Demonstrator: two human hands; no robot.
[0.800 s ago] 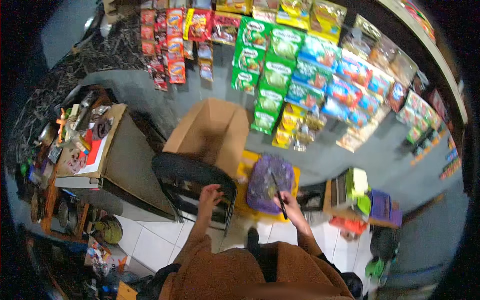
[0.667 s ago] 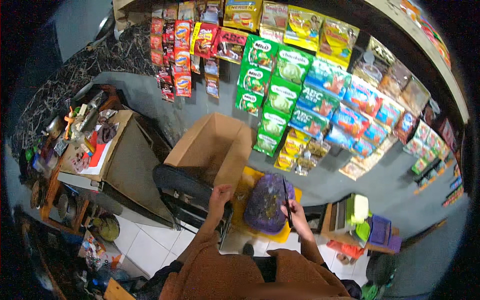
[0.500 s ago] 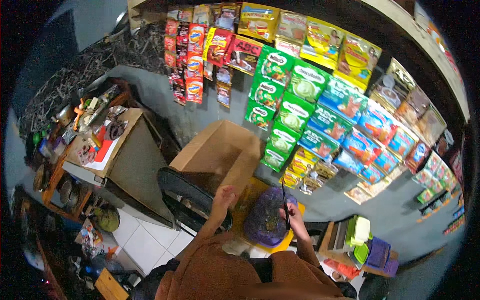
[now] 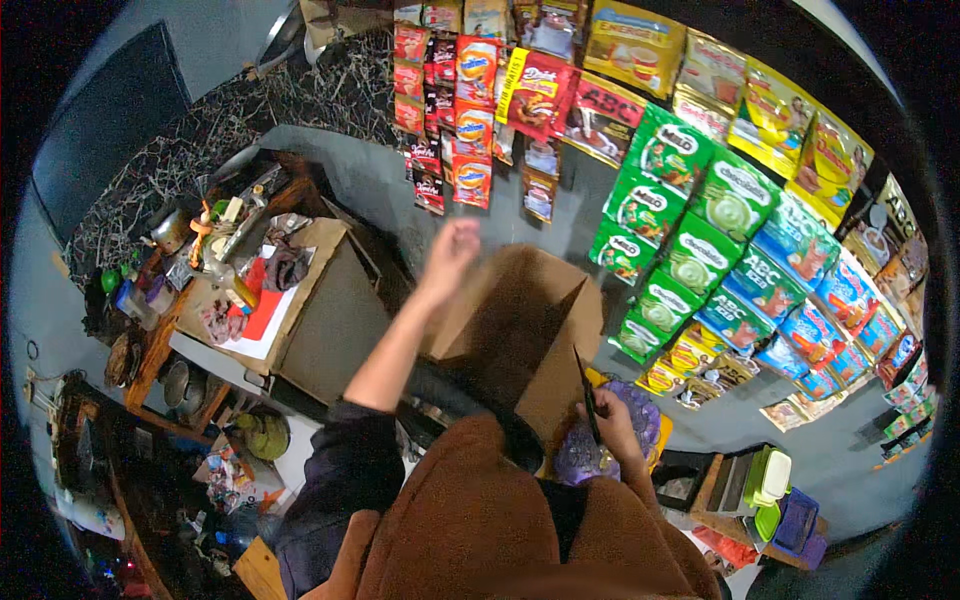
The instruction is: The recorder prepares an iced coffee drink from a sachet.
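My left hand (image 4: 452, 258) is raised on an outstretched arm, just below the strips of orange-and-white sachets (image 4: 473, 130) on the wall. No sachet touches it that I can see, and motion blurs its fingers. Lower down, my right hand (image 4: 615, 425) is closed round a slim, dark, pointed tool (image 4: 590, 405) like scissors or a knife, its tip upward. Beneath that hand sits a purple basin (image 4: 583, 458), partly covered by the hand and my brown clothing. Between my hands stands an open cardboard box (image 4: 560, 370).
Green sachet strips (image 4: 690, 265) and other drink packets hang across the wall to the right. At left, a cabinet (image 4: 335, 310) carries papers, a bottle and cloth. A black chair (image 4: 440, 400) stands by the box. Lidded plastic containers (image 4: 770, 475) are at lower right.
My left hand has risen from beside the box toward the hanging sachets. The view has swung left, so the wall packets sit further right. My right hand still grips the dark tool.
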